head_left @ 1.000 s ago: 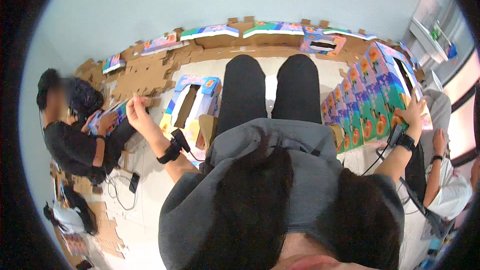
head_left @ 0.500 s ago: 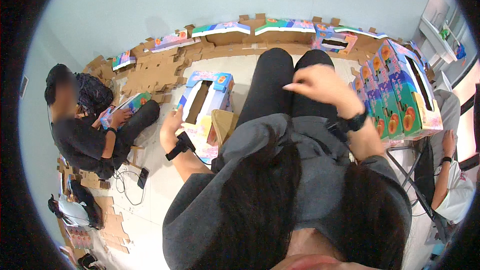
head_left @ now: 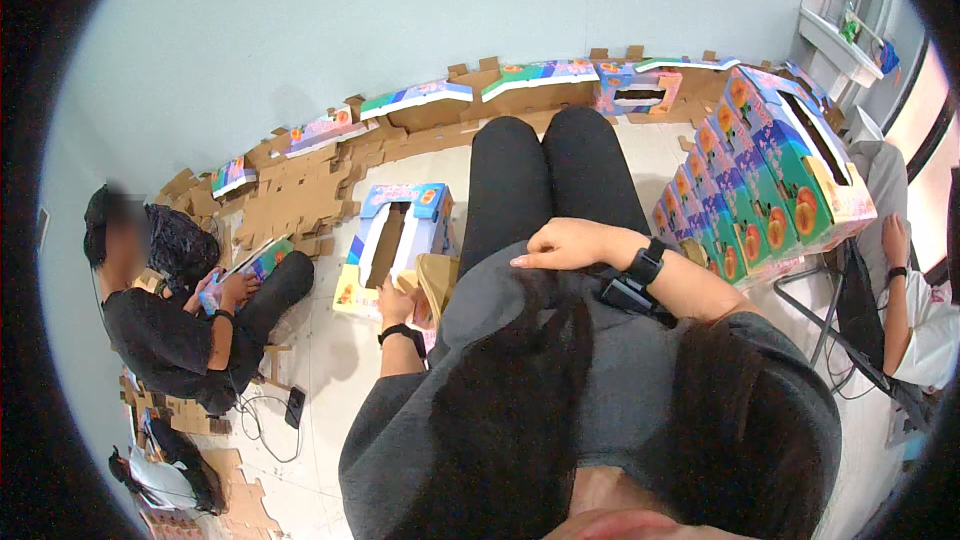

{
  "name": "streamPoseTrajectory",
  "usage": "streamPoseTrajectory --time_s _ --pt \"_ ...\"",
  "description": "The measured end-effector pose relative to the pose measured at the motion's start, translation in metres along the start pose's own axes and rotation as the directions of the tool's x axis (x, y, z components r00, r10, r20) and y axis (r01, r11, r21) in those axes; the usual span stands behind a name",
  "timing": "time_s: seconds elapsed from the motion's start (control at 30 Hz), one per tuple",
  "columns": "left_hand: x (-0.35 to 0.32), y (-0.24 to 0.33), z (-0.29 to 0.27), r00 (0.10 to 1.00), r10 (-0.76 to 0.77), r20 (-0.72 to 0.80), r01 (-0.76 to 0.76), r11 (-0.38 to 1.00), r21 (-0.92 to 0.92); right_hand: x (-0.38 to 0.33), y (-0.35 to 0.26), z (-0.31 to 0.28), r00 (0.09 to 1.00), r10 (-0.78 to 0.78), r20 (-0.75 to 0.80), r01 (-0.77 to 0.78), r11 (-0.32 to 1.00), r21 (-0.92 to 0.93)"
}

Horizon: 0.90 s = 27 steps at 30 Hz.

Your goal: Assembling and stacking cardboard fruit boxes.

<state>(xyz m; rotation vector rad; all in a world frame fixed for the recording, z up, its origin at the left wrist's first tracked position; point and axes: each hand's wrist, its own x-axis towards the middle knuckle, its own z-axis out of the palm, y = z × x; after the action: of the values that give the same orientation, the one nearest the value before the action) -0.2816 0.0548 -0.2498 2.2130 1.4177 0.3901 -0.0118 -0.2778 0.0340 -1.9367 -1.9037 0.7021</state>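
L hand [head_left: 394, 302] at near end of slotted ctn [head_left: 418, 232], just L of legs [head_left: 510, 175]; can't tell if gripping. R hand [head_left: 568, 244] palm-down by grey shirt [head_left: 630, 405], fingers loosely bent, palm hidden. Similar ctns [head_left: 752, 180] in row, R side.

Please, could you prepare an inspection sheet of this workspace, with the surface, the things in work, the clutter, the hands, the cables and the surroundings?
Surface: pale floor, partly covered by flattened brown cardboard.
Things in work: slotted printed carton on the person's left; row of similar cartons on the right.
Clutter: dark phone-like device on the floor.
Hands: left hand at the near end of the left carton's slot, grip unclear; right hand over the lap, nothing visibly held.
Cables: thin dark cable looping on the floor near the device.
Surroundings: pale wall; seated co-worker at left with a printed carton piece; another person partly visible at right.
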Motion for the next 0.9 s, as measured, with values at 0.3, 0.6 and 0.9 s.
streamPoseTrajectory --time_s 0.3,0.6,0.9 --pt "0.005 0.035 -0.014 0.961 -0.230 0.153 0.098 0.803 0.588 -0.007 0.017 0.012 0.996 -0.069 0.050 0.064 0.993 0.101" --pt "-0.030 0.030 0.015 0.978 -0.209 -0.015 0.203 0.923 0.326 -0.006 0.032 0.023 0.994 0.022 0.105 -0.029 0.998 0.064" --pt "-0.049 0.042 0.000 0.980 -0.201 0.013 0.187 0.932 0.312 -0.002 0.038 0.031 0.986 0.030 0.162 -0.042 0.996 0.072"
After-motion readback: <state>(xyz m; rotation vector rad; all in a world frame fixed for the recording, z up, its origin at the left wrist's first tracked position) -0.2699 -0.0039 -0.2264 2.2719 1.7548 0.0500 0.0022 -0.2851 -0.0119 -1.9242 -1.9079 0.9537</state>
